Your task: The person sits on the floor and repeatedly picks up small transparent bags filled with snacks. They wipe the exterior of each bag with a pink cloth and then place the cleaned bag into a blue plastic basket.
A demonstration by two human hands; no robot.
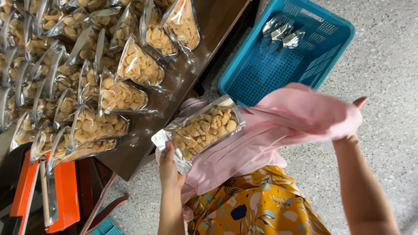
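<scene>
**Holding a filled snack pouch over the lap, cloth in the other hand**

Gripping a clear-fronted pouch (204, 129) of pale fried snack pieces, the left hand (169, 167) closes its fingers on the pouch's silver lower edge and holds it tilted above the lap, just off the table's edge. The right hand (350, 117) is wrapped in a pink cloth (300, 111); only a thumb tip and the wrist show, so the cloth appears bunched in a closed hand, though the fingers themselves are hidden. The cloth drapes from that hand down behind the pouch and over the lap, above a yellow patterned garment (257, 209). To the left, a dark wooden table (191, 69) carries many more filled pouches (87, 65) standing in overlapping rows. An orange heat sealer (61, 191) sits below the table's near corner. On the speckled floor beyond the cloth rests a blue plastic crate (261, 65) holding a few silver pouches (283, 32).
</scene>
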